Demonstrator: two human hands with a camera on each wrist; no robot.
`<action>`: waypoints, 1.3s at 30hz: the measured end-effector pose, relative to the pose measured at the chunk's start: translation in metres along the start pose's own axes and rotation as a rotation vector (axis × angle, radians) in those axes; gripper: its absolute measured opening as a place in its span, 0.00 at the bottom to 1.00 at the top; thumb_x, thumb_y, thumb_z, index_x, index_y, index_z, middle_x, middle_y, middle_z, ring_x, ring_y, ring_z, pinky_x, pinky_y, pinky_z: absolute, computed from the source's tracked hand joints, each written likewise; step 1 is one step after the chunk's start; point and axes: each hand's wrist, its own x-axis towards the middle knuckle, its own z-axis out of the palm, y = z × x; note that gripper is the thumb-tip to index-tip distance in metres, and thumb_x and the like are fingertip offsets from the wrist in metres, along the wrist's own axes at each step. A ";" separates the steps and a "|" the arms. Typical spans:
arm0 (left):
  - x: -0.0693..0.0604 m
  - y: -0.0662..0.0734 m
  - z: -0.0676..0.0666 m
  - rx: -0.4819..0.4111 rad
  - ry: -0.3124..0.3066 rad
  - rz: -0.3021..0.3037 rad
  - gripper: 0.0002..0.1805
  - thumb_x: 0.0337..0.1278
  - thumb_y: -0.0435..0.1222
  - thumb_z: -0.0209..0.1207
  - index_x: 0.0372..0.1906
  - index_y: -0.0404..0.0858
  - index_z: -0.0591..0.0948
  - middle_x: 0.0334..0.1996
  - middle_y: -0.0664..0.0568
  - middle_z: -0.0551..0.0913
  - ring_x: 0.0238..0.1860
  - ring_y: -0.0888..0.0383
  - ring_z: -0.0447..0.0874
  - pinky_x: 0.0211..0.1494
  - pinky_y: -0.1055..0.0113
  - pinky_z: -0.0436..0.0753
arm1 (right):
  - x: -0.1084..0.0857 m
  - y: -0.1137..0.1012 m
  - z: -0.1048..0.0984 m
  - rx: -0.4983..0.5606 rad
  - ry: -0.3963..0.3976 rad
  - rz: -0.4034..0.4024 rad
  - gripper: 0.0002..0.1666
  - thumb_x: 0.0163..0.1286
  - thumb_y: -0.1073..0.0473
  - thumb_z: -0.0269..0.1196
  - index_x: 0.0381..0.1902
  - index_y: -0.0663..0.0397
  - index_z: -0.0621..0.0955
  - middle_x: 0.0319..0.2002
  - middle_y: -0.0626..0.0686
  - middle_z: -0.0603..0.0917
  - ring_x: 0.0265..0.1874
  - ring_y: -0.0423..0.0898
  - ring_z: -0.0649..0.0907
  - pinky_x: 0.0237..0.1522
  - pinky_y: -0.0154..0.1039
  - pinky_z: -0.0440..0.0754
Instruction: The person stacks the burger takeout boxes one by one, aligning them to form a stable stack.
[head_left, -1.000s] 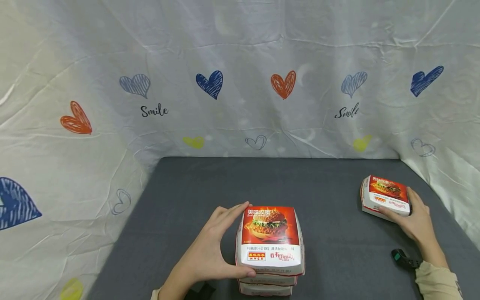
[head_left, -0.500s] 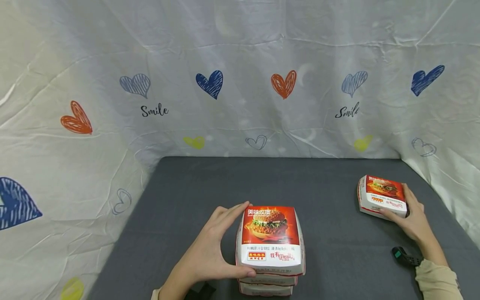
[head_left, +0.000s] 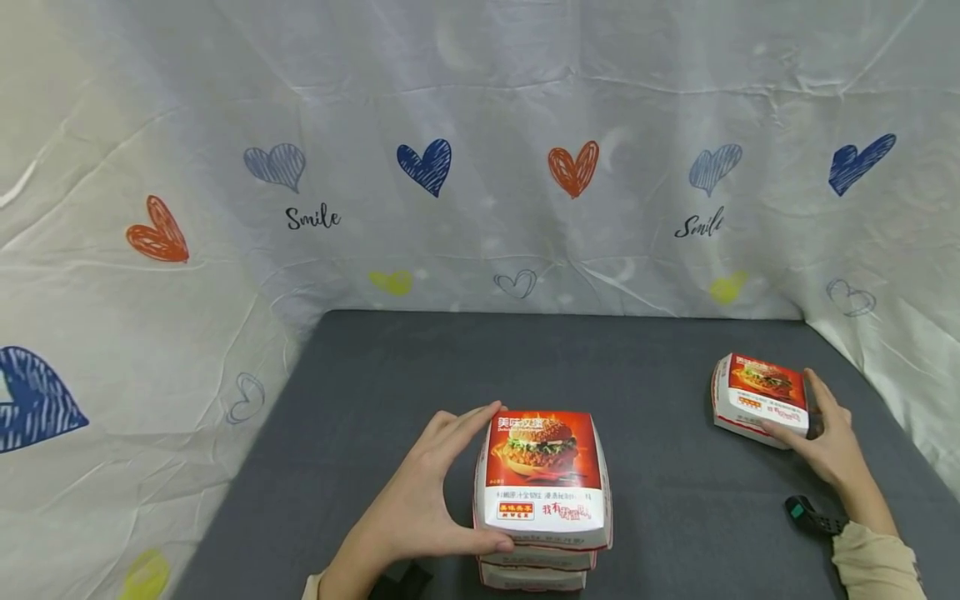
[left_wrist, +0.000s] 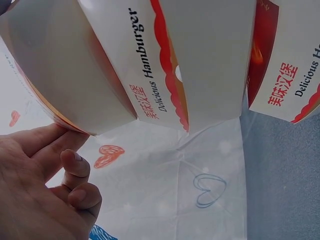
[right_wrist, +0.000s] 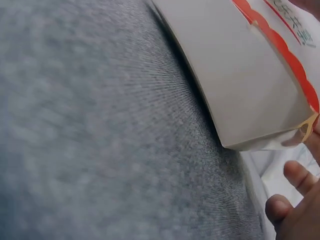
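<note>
In the head view, cardboard hamburger boxes stand stacked at the front centre, the red-and-white top box (head_left: pixel 543 467) above lower boxes (head_left: pixel 532 577). My left hand (head_left: pixel 423 500) grips the top box from its left side, thumb at the near corner and fingertips at the far corner. The left wrist view shows those fingers (left_wrist: pixel 45 142) against the box edge. At the right, another hamburger box (head_left: pixel 763 392) lies on the table, held by my right hand (head_left: pixel 832 442) between thumb and fingers. Its white lower side (right_wrist: pixel 240 75) faces the right wrist camera, close over the cloth.
A dark grey cloth (head_left: pixel 600 358) covers the table. Behind and to the left hangs a white curtain (head_left: pixel 480 225) printed with hearts. A black wrist strap device (head_left: pixel 810 515) is by my right wrist.
My right hand and its hamburger box have shifted slightly to the left. My left hand stays on the stack. The head view has tilted a little.
</note>
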 end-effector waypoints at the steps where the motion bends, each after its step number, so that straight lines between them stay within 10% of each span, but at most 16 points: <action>1: 0.000 0.000 0.000 -0.001 -0.003 -0.003 0.66 0.33 0.60 0.85 0.83 0.59 0.64 0.61 0.64 0.77 0.57 0.64 0.68 0.55 0.54 0.83 | -0.001 0.001 0.000 0.006 -0.010 0.000 0.63 0.68 0.48 0.72 0.87 0.59 0.48 0.72 0.76 0.64 0.55 0.63 0.62 0.40 0.33 0.62; 10: 0.000 0.000 0.000 -0.007 -0.005 0.003 0.66 0.33 0.60 0.85 0.83 0.58 0.64 0.60 0.63 0.77 0.56 0.64 0.68 0.55 0.53 0.83 | -0.001 0.003 0.002 -0.003 -0.001 0.002 0.63 0.69 0.47 0.73 0.86 0.60 0.49 0.67 0.77 0.67 0.55 0.64 0.64 0.40 0.35 0.63; 20: 0.001 0.002 0.000 -0.012 -0.012 -0.026 0.65 0.32 0.59 0.85 0.83 0.60 0.64 0.61 0.65 0.77 0.57 0.64 0.68 0.56 0.52 0.83 | 0.000 -0.007 0.001 -0.086 0.057 0.002 0.63 0.63 0.45 0.76 0.84 0.65 0.56 0.57 0.76 0.73 0.54 0.66 0.69 0.45 0.58 0.66; 39: -0.001 0.003 0.000 -0.024 -0.004 -0.015 0.65 0.33 0.58 0.85 0.83 0.60 0.64 0.60 0.64 0.76 0.57 0.64 0.68 0.55 0.55 0.83 | 0.000 -0.012 0.002 -0.076 0.098 -0.082 0.61 0.65 0.46 0.74 0.83 0.67 0.57 0.77 0.76 0.63 0.63 0.74 0.66 0.56 0.71 0.63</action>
